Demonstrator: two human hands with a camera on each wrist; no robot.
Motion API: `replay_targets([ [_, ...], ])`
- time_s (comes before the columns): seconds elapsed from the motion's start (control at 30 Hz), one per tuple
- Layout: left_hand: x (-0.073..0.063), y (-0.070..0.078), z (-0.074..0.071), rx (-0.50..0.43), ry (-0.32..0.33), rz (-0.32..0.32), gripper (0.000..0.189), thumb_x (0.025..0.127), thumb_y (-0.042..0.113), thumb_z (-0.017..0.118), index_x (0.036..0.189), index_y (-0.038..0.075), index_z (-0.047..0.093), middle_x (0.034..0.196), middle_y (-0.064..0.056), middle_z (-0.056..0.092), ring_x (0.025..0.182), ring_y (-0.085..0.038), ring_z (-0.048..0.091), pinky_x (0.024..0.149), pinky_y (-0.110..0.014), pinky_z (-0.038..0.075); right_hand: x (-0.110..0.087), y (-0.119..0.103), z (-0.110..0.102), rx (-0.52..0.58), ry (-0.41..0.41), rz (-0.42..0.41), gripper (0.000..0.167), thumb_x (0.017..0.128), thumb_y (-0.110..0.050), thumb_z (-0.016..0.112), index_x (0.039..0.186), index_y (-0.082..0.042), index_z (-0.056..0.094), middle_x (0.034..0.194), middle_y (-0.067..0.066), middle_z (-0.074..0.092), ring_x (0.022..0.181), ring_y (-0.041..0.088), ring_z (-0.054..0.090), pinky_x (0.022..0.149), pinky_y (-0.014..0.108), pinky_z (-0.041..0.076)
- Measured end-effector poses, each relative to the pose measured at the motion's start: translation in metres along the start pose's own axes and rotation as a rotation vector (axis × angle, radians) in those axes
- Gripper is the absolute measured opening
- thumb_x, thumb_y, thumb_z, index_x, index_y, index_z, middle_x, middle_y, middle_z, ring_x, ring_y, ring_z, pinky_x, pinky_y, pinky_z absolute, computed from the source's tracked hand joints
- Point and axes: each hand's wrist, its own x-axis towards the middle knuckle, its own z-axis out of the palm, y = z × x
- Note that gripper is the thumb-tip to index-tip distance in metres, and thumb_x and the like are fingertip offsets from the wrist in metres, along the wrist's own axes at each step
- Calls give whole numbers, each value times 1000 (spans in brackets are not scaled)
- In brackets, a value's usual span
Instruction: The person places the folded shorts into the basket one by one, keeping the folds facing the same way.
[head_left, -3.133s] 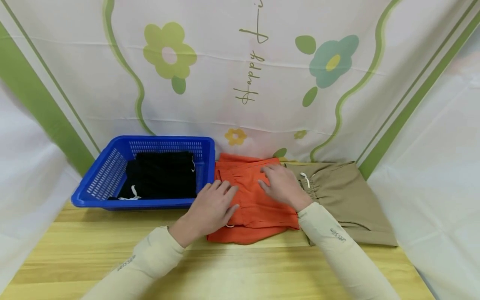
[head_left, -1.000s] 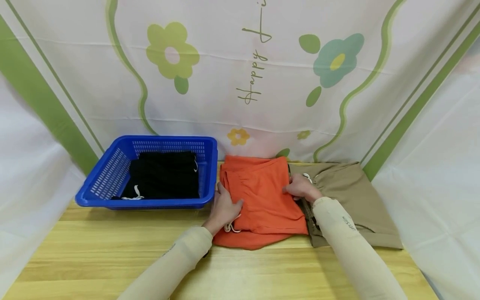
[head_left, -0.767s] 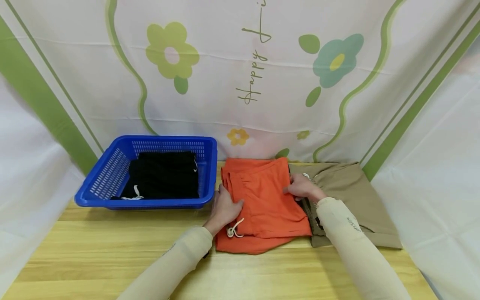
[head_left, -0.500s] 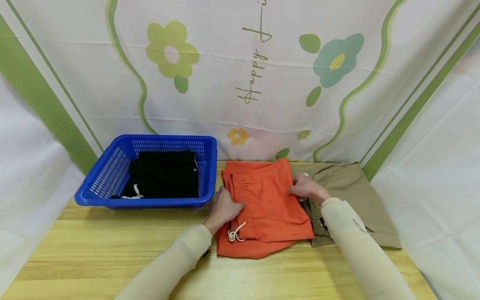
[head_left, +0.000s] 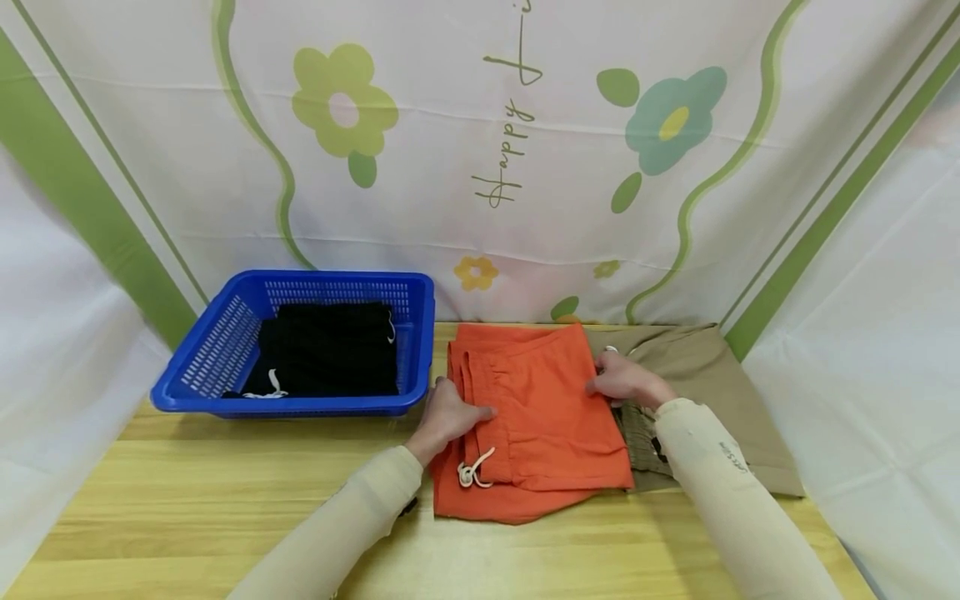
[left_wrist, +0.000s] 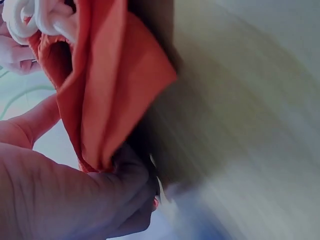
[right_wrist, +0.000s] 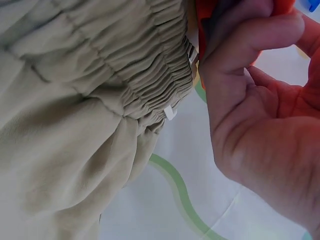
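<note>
Folded orange shorts (head_left: 547, 400) with a white drawstring (head_left: 472, 471) lie between both hands on the wooden table. At their left, waistband side, the left hand (head_left: 450, 412) grips the layers, thumb on top and fingers beneath; the left wrist view shows the fingers (left_wrist: 132, 175) tucked under the orange cloth. My right hand (head_left: 628, 379) pinches the opposite edge, its thumb on top. In the right wrist view those fingers (right_wrist: 235, 45) curl against the orange fabric, mostly cut off by the frame. Khaki pants (head_left: 712, 400) lie beside and partly under the right hand and forearm.
A blue perforated basket (head_left: 292, 407) stands at the left, with black folded clothing (head_left: 330, 350) with white cords inside. Behind the table (head_left: 187, 500) hangs a white curtain (head_left: 442, 100) printed with flowers; white fabric also borders both sides.
The hands went from spread over the orange shorts to gripping their left and right edges. Since then the shorts have slid toward me and slightly right. Basket and khaki pants stay put.
</note>
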Motion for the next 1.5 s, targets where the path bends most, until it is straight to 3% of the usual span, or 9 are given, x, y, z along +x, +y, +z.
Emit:
replay_targets([
  [0.33,2,-3,2,-132,-21,-43,63,72,13,92,117,-6,53,107,-17,61,97,-29,61,89,-46,54,-3,2,-1,32,-19,20,45,96,-11,66,132,12,51,105,19,66,78,24,69,66,38,60],
  [0.63,5,-3,3,-175,-26,-23,100,70,11,92,146,-10,30,136,-28,50,124,-39,52,106,-52,44,0,3,6,72,-35,26,52,92,-14,73,135,9,53,101,17,69,82,25,72,64,40,61],
  [0.73,5,-3,2,-191,-72,-2,117,71,12,92,158,1,15,148,-27,43,132,-41,47,108,-53,41,1,3,8,63,-47,25,53,92,-13,73,135,9,53,104,17,68,84,26,71,65,40,61],
  [0.83,4,-4,2,-195,-132,73,126,72,9,92,164,20,5,158,-24,33,136,-44,43,109,-56,40,0,2,8,54,-46,19,52,92,-10,72,135,11,52,104,18,67,83,25,71,64,41,60],
  [0.93,3,-4,1,-157,-196,181,118,75,4,89,164,28,15,162,-18,29,140,-44,39,109,-59,38,-1,2,9,41,-38,6,53,92,-8,72,136,13,50,104,18,67,82,25,70,63,40,60],
  [1.03,3,-3,0,-77,-256,241,93,80,5,86,158,22,38,157,-17,39,139,-41,41,109,-59,39,-1,1,9,33,-20,-10,50,92,-6,71,133,13,51,103,18,66,78,23,70,61,39,59],
  [1.13,3,-2,-1,5,-281,272,78,83,10,84,152,14,48,151,-18,46,137,-39,44,109,-57,39,-3,0,9,16,9,-35,39,91,-6,71,124,11,56,97,16,66,73,21,68,59,39,58],
  [1.33,1,-1,-1,80,-260,315,77,83,17,85,151,13,49,150,-19,46,136,-40,45,109,-57,39,-9,-7,10,-65,73,-104,18,90,-5,74,99,2,60,80,10,60,65,19,60,59,36,53],
  [1.5,-1,1,0,141,-218,369,80,81,25,88,151,15,49,152,-24,42,139,-44,40,110,-59,37,-16,-13,10,-123,119,-167,19,89,-5,76,89,-1,58,77,9,52,66,20,55,63,33,48],
])
